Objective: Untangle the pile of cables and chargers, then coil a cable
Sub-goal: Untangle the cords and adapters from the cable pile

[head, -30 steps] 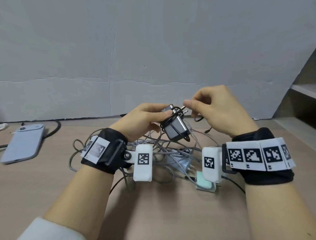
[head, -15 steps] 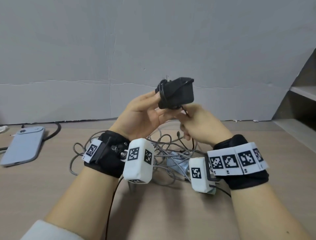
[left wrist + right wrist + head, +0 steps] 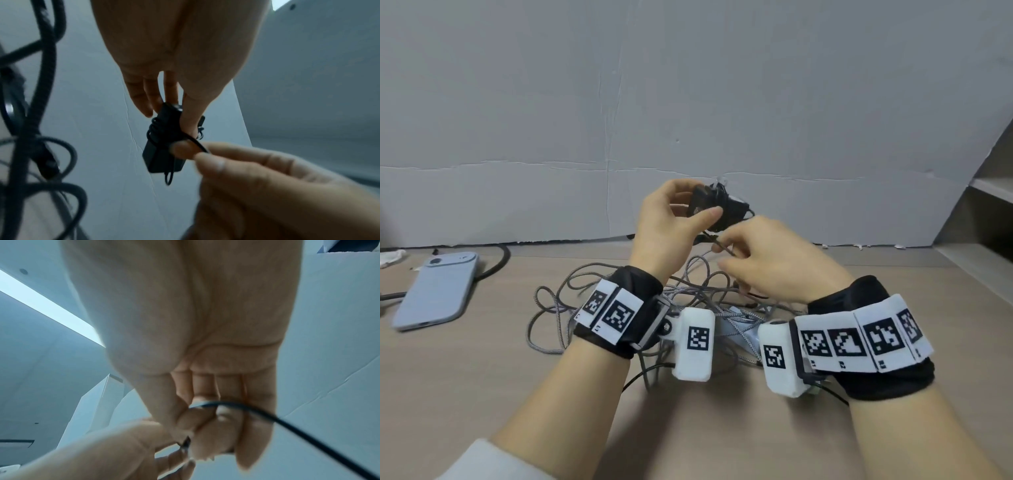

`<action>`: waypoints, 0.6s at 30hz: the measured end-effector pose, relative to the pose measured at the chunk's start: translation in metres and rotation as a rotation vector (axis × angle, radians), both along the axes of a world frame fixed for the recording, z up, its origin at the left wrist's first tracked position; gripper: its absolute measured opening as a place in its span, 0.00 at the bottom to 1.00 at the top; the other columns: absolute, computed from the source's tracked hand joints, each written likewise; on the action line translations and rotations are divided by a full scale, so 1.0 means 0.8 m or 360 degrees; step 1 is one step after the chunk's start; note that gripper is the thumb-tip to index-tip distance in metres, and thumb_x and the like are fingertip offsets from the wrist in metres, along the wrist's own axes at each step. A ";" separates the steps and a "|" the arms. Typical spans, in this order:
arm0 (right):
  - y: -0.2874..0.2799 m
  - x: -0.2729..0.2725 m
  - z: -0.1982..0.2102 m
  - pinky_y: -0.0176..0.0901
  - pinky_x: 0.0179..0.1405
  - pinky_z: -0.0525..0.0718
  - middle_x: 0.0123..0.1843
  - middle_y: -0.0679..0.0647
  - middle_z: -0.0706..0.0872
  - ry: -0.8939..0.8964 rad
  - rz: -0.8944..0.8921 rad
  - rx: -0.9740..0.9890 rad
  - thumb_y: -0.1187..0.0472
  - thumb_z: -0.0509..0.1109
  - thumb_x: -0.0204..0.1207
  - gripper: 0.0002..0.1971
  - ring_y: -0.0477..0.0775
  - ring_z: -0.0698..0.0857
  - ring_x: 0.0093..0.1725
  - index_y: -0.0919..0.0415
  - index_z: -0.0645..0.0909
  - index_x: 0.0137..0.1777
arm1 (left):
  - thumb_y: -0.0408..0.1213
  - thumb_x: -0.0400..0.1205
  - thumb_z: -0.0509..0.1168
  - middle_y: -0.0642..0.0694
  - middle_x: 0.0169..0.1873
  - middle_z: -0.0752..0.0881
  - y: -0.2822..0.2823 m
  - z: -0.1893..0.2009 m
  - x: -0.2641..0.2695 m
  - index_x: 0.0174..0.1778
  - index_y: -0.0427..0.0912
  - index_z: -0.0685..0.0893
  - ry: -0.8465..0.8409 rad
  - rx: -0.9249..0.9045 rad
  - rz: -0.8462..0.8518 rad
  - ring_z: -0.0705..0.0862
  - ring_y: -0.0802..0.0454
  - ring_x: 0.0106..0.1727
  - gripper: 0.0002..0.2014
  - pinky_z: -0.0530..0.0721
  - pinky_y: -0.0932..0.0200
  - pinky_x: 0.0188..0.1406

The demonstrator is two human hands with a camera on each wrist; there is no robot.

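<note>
Raised clear of the tangled pile (image 3: 688,308) since a second ago, the black charger (image 3: 717,209) sits gripped in the left hand (image 3: 671,233); the right hand (image 3: 774,270) pinches its thin cable (image 3: 198,143), unwinding likely next.

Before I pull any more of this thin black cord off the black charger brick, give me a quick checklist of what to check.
1. Left hand holds the black rectangular charger brick firmly, thumb and fingers on opposite sides: ok.
2. Right hand pinches the thin black cord: ok.
3. Cord fully unwound from brick: not ok, loops still wrap it.
4. Brick lifted clear of the grey braided cable pile on the table: ok.
5. Cord's far end free of that pile: cannot tell.
6. Light blue phone out of the way, off to the left: ok.
</note>
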State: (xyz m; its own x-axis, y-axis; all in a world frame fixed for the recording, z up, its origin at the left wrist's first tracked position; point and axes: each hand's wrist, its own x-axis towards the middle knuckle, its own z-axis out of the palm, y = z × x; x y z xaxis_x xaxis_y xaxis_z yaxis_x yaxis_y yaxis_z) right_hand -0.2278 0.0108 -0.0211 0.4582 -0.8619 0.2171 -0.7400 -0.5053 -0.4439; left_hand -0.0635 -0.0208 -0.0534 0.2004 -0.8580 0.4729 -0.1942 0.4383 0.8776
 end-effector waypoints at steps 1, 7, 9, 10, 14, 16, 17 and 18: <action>-0.004 -0.003 0.003 0.41 0.38 0.84 0.27 0.47 0.82 -0.0092 -0.0022 -0.0082 0.60 0.68 0.81 0.08 0.44 0.87 0.31 0.51 0.88 0.55 | 0.35 0.75 0.80 0.52 0.49 0.90 0.000 0.000 0.001 0.58 0.47 0.87 -0.0108 -0.0001 0.0014 0.89 0.53 0.49 0.16 0.88 0.59 0.49; -0.019 -0.033 0.012 0.51 0.54 0.87 0.39 0.46 0.89 -0.0576 -0.0123 -0.0305 0.61 0.70 0.81 0.09 0.48 0.89 0.44 0.52 0.89 0.57 | 0.39 0.82 0.74 0.54 0.51 0.89 0.000 0.001 0.011 0.73 0.49 0.84 -0.0465 0.0169 -0.0191 0.89 0.53 0.53 0.21 0.88 0.45 0.61; -0.022 -0.044 0.013 0.43 0.50 0.86 0.40 0.45 0.89 -0.0635 -0.0162 -0.0336 0.62 0.71 0.82 0.08 0.42 0.89 0.41 0.52 0.89 0.56 | 0.39 0.84 0.72 0.52 0.52 0.90 0.003 0.003 0.014 0.74 0.51 0.83 -0.0509 0.0199 -0.0297 0.89 0.50 0.56 0.21 0.86 0.42 0.65; -0.023 -0.048 0.014 0.37 0.46 0.83 0.39 0.43 0.89 -0.0645 -0.0190 -0.0360 0.62 0.72 0.82 0.07 0.39 0.88 0.40 0.52 0.89 0.55 | 0.40 0.84 0.71 0.50 0.54 0.91 0.004 0.004 0.016 0.75 0.51 0.82 -0.0520 0.0208 -0.0353 0.89 0.49 0.57 0.21 0.85 0.42 0.66; -0.029 -0.058 0.012 0.36 0.42 0.77 0.37 0.39 0.86 -0.0702 -0.0271 -0.0407 0.61 0.73 0.81 0.05 0.42 0.85 0.40 0.49 0.89 0.48 | 0.40 0.87 0.68 0.44 0.60 0.90 0.009 0.007 0.019 0.75 0.52 0.82 -0.0519 0.0251 -0.0585 0.88 0.47 0.63 0.19 0.82 0.46 0.72; -0.032 -0.059 0.009 0.43 0.44 0.82 0.37 0.39 0.87 -0.0723 -0.0272 -0.0419 0.61 0.74 0.81 0.06 0.44 0.85 0.40 0.48 0.88 0.46 | 0.38 0.88 0.66 0.41 0.62 0.89 0.012 0.007 0.018 0.75 0.51 0.81 -0.0452 0.0266 -0.0698 0.87 0.48 0.64 0.19 0.82 0.51 0.70; -0.035 -0.059 0.008 0.48 0.46 0.85 0.38 0.40 0.88 -0.0738 -0.0262 -0.0418 0.61 0.74 0.81 0.06 0.46 0.86 0.40 0.48 0.88 0.45 | 0.38 0.88 0.65 0.40 0.62 0.89 0.012 0.007 0.018 0.75 0.51 0.82 -0.0420 0.0262 -0.0743 0.88 0.49 0.64 0.18 0.82 0.55 0.67; -0.036 -0.059 0.006 0.51 0.47 0.87 0.39 0.41 0.88 -0.0745 -0.0253 -0.0408 0.61 0.74 0.80 0.07 0.47 0.86 0.40 0.47 0.88 0.44 | 0.38 0.88 0.65 0.39 0.62 0.89 0.012 0.007 0.019 0.75 0.51 0.82 -0.0396 0.0250 -0.0774 0.88 0.50 0.61 0.17 0.82 0.57 0.62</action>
